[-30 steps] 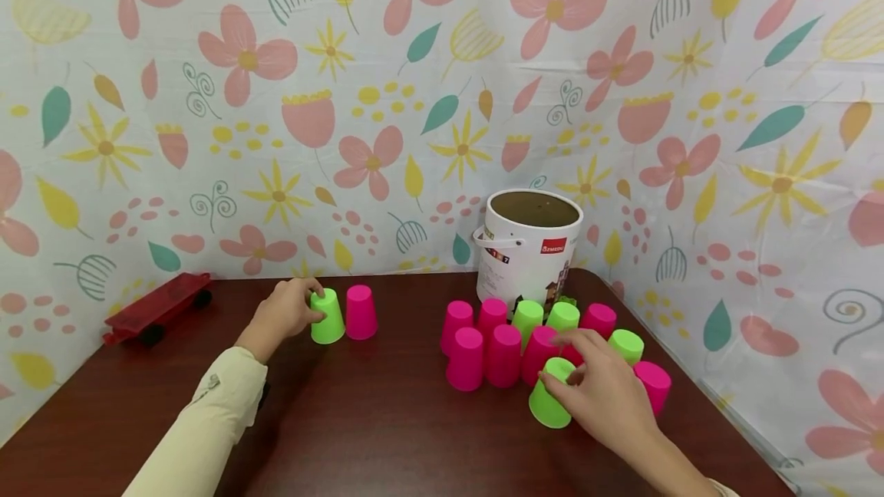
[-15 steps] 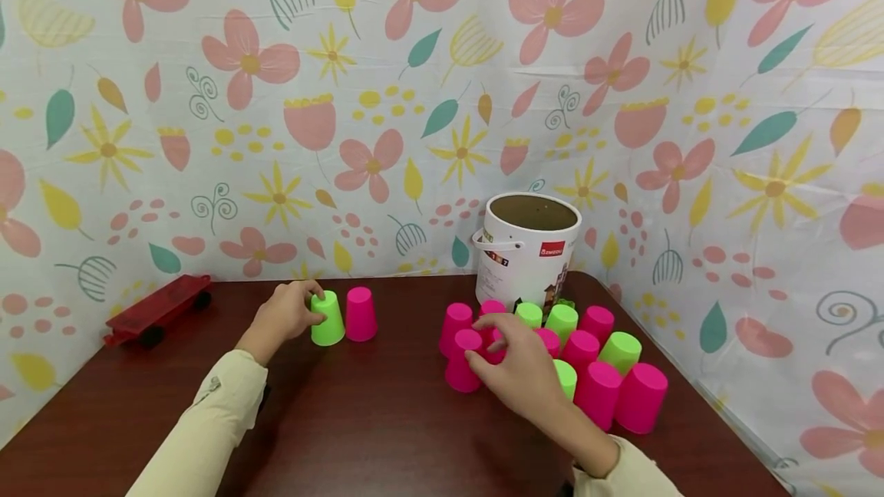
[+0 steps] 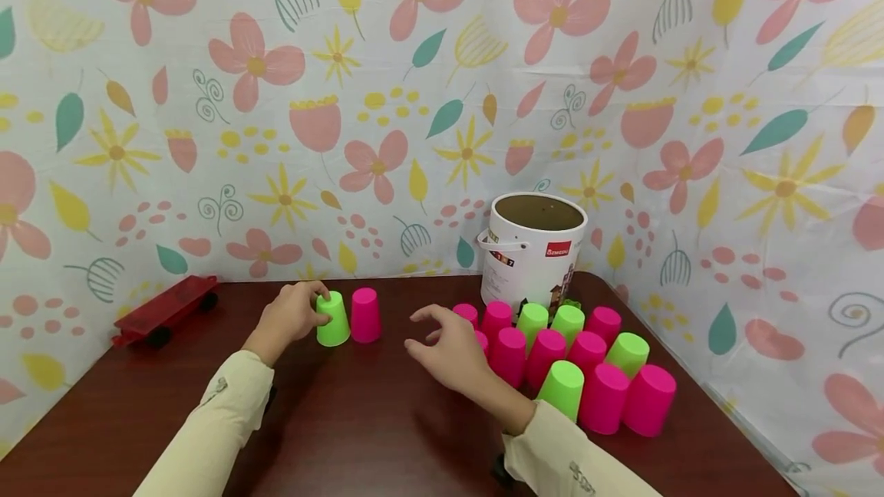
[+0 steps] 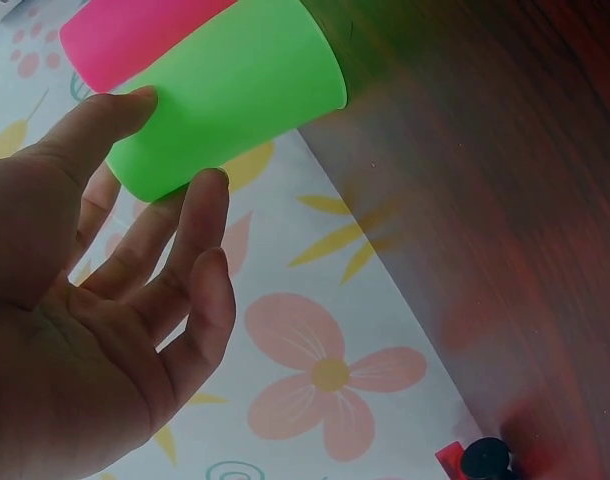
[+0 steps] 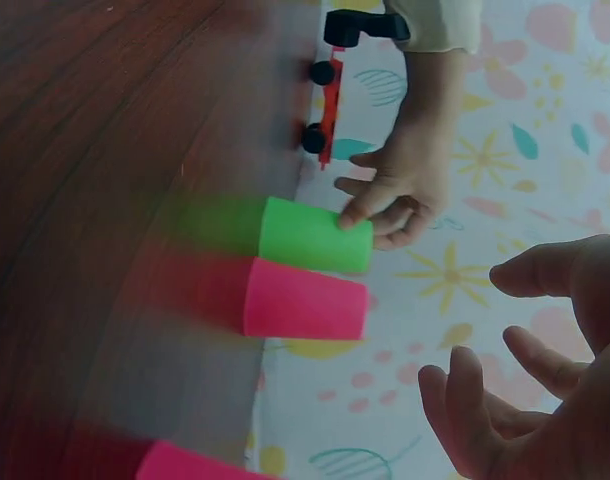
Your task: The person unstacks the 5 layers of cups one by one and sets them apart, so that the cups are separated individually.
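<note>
At the left of the head view, an upside-down green cup [image 3: 334, 320] stands on the table with my left hand [image 3: 292, 314] holding its upper end. In the left wrist view my thumb lies on the green cup's [image 4: 230, 95] side and fingertips touch the opposite side. Just right of it stands an upside-down pink cup [image 3: 365, 316]. My right hand [image 3: 452, 349] hovers over the middle of the table, fingers bent and apart, holding nothing. It partly covers the left end of a group of upside-down pink and green cups, among them a front green cup [image 3: 562, 390].
Behind the cup group stands a white bucket [image 3: 528, 259] with a handle. A red toy skateboard [image 3: 166, 309] sits at the table's left back. Flower-printed cloth [image 3: 414, 98] hangs along the table's back and right edges. The dark wood table [image 3: 345, 436] stretches toward me.
My right hand has let go of the front green cup and moved left past the group toward the lone pink cup. My left hand has stayed on its green cup.
</note>
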